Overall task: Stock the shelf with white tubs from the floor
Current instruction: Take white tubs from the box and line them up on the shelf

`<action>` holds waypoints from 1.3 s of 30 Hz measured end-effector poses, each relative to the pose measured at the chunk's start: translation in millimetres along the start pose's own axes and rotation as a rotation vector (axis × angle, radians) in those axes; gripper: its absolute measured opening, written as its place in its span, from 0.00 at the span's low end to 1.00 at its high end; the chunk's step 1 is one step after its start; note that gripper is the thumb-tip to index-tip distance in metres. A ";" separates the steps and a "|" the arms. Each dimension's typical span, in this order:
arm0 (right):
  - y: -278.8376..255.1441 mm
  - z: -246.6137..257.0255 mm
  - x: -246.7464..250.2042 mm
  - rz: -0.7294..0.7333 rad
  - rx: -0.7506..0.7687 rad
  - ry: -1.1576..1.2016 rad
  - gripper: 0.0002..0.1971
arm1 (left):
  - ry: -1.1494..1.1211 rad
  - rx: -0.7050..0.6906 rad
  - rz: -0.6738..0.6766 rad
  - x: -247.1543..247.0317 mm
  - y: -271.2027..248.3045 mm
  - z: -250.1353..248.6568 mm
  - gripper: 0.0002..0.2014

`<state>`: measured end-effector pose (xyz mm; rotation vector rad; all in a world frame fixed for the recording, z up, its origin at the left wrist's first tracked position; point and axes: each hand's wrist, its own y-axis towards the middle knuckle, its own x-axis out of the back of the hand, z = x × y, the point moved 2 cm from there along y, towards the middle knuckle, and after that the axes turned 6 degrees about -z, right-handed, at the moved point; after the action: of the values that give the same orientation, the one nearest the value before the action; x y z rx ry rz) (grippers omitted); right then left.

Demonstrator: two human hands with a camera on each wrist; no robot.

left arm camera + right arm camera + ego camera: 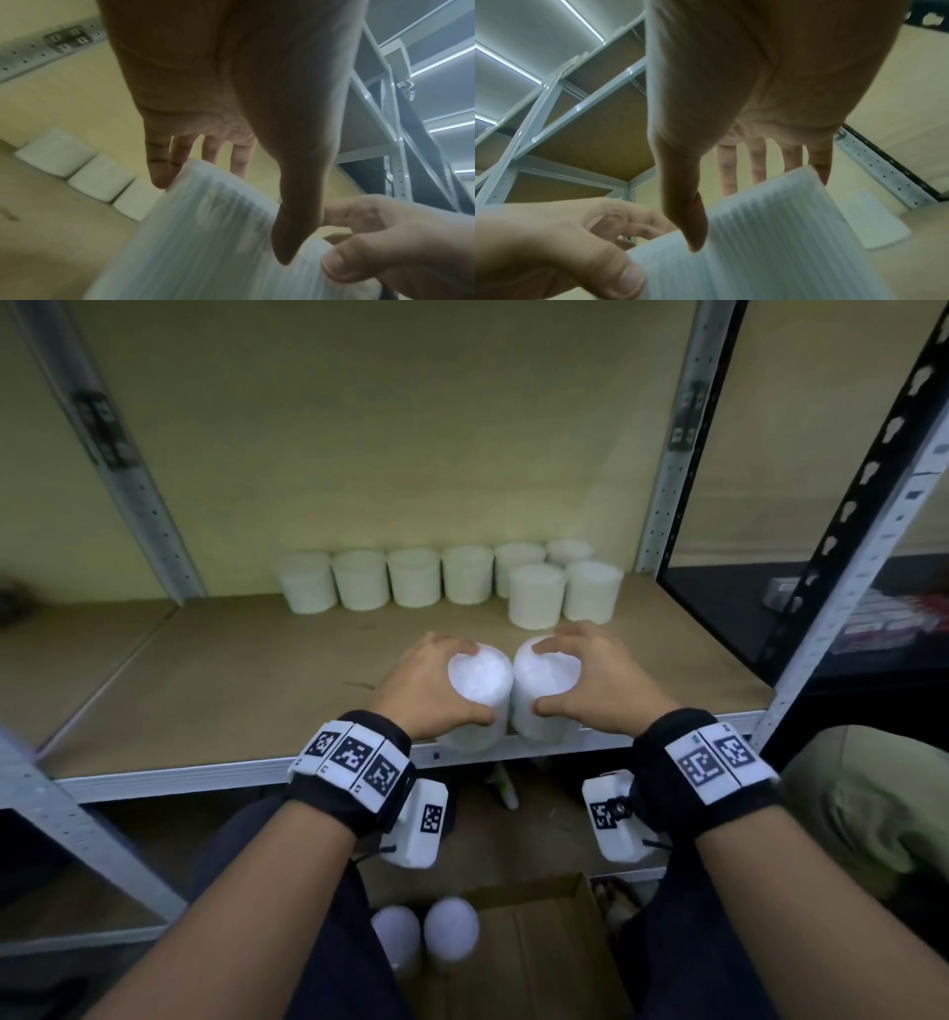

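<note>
My left hand (436,683) grips a white ribbed tub (477,690) from above, thumb near me and fingers on the far side. My right hand (590,680) holds a second white tub (544,695) the same way. The two tubs touch side by side over the front edge of the shelf board (257,670). In the left wrist view the left hand's tub (205,233) fills the lower frame, fingers (159,174) curled over its far rim. In the right wrist view the other tub (770,233) sits under the thumb (690,219). Several white tubs (416,577) stand in a row at the back of the shelf.
Grey metal uprights (667,454) frame the shelf on both sides. Below, an open cardboard box (539,942) on the floor sits beside two more white tubs (452,932). A dark shelf unit (770,608) stands to the right. An olive bag (873,803) lies at the right.
</note>
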<state>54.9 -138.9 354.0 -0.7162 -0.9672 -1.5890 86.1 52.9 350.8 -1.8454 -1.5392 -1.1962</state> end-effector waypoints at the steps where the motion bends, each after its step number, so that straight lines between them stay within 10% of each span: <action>1: 5.9 1.8 -6.2 0.002 -0.006 0.012 0.34 | -0.003 0.017 -0.012 0.2 3.0 5.0 0.37; 20: 35.2 9.8 -50.4 0.070 0.018 -0.085 0.31 | 0.065 0.066 -0.017 -6.9 20.4 40.4 0.38; 28: 27.2 13.2 -33.2 0.019 0.064 -0.082 0.19 | 0.108 -0.045 -0.091 7.2 6.5 28.2 0.11; 39: 37.9 18.3 -28.2 0.044 0.057 -0.102 0.16 | 0.078 -0.028 -0.173 5.6 19.1 31.1 0.10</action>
<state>97.4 -112.3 347.2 -0.7796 -1.0597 -1.4929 114.4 75.2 342.8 -1.6899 -1.6733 -1.3569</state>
